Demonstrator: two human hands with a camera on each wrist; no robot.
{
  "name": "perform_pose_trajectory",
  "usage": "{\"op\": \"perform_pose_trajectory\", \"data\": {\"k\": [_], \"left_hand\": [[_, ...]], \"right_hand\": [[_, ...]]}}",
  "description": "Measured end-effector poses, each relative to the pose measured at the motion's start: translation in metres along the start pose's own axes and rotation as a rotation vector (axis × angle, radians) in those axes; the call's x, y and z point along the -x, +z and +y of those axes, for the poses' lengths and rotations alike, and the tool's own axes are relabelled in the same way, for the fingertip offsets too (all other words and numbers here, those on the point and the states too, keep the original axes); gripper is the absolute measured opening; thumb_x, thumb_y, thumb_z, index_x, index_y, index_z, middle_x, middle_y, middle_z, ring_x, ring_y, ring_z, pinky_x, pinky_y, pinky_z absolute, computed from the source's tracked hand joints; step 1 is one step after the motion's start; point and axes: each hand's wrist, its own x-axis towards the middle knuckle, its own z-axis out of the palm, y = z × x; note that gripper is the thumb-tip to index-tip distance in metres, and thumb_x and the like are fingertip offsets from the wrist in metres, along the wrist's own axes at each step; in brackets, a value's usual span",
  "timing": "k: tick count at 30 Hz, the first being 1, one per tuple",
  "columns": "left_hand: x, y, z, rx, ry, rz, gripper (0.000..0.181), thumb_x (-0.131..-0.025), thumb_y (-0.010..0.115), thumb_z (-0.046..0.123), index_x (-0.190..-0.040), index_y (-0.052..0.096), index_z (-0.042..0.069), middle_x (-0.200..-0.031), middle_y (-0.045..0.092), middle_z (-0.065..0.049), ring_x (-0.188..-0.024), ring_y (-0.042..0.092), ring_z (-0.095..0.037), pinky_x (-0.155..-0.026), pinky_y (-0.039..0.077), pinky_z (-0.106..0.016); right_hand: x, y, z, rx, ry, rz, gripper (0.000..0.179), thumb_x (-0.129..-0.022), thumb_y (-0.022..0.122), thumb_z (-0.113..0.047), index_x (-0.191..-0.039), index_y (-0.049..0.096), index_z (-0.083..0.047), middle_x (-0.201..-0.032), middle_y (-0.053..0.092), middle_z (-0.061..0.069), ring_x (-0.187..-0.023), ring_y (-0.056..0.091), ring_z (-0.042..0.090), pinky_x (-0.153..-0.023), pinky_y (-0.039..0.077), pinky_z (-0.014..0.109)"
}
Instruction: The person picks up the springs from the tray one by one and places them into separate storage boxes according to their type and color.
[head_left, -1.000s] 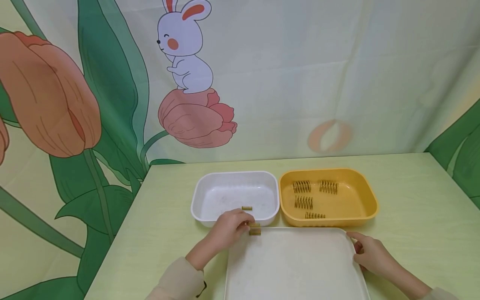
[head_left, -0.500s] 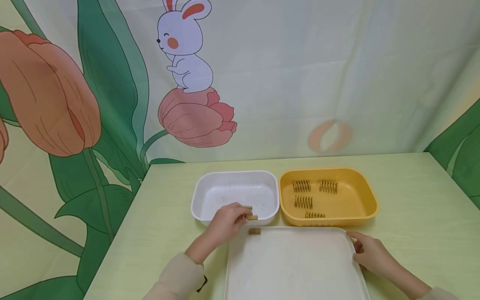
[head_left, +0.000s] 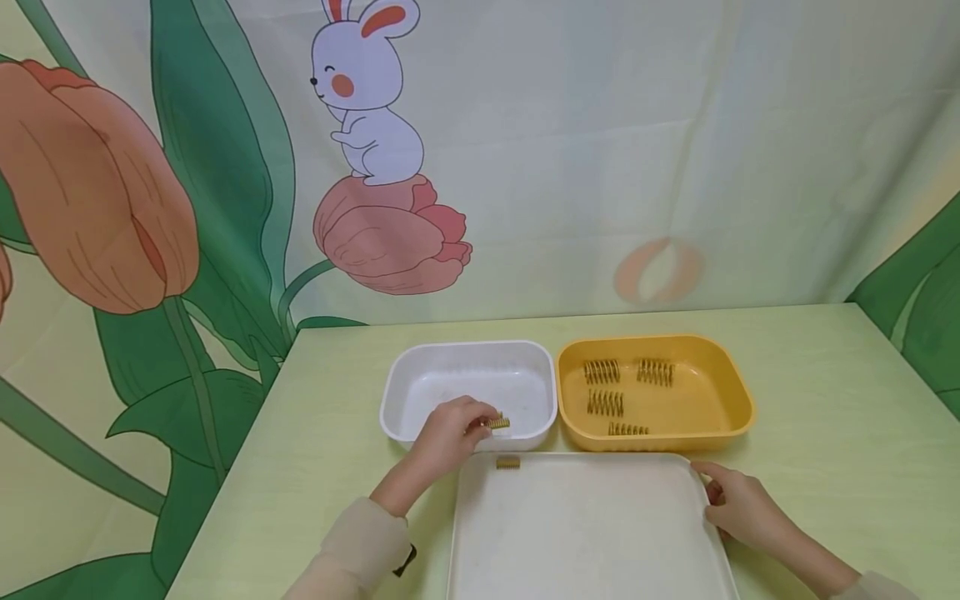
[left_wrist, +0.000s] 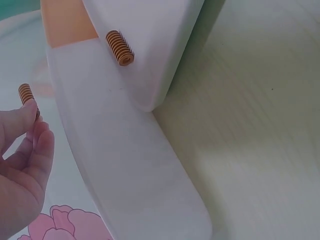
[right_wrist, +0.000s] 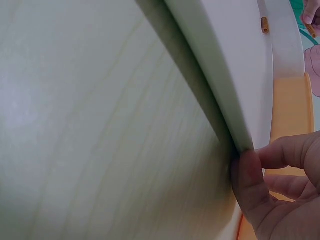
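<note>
My left hand (head_left: 448, 432) pinches a small brass coil spring (head_left: 499, 423) between thumb and fingertips, over the near side of the white bin (head_left: 420, 392). In the left wrist view the spring (left_wrist: 25, 93) sticks up past the thumb. Another small spring in the bin is mostly hidden behind the fingers. One more small spring (head_left: 508, 462) lies on the white tray (head_left: 592, 525) near its far left corner. My right hand (head_left: 746, 510) grips the tray's far right corner; in the right wrist view its thumb (right_wrist: 250, 175) presses against the tray's outer side.
Right of the white bin stands a yellow bin (head_left: 697, 408) holding several larger springs (head_left: 605, 403). Both bins sit just beyond the tray on the pale green table (head_left: 840, 400). A curtain (head_left: 562, 167) printed with a rabbit and tulips hangs behind.
My left hand has lifted the spring from above the tray's far left edge, away from me, to over the white bin. The right hand stays at the tray's corner.
</note>
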Motion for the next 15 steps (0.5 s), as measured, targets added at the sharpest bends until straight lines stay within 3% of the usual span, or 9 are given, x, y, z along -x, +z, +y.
{"op": "perform_pose_trajectory", "data": {"k": [15], "left_hand": [[-0.009, 0.003, -0.011, 0.026, -0.069, 0.020, 0.015, -0.074, 0.065, 0.002, -0.088, 0.066, 0.007, -0.083, 0.063, -0.005, -0.072, 0.056, -0.014, -0.066, 0.046, -0.025]], "right_hand": [[0.001, 0.000, -0.001, 0.004, 0.000, 0.007, 0.057, -0.068, 0.054, 0.008, -0.123, 0.041, 0.010, -0.069, 0.051, 0.005, -0.046, 0.046, 0.015, -0.042, 0.041, 0.025]]}}
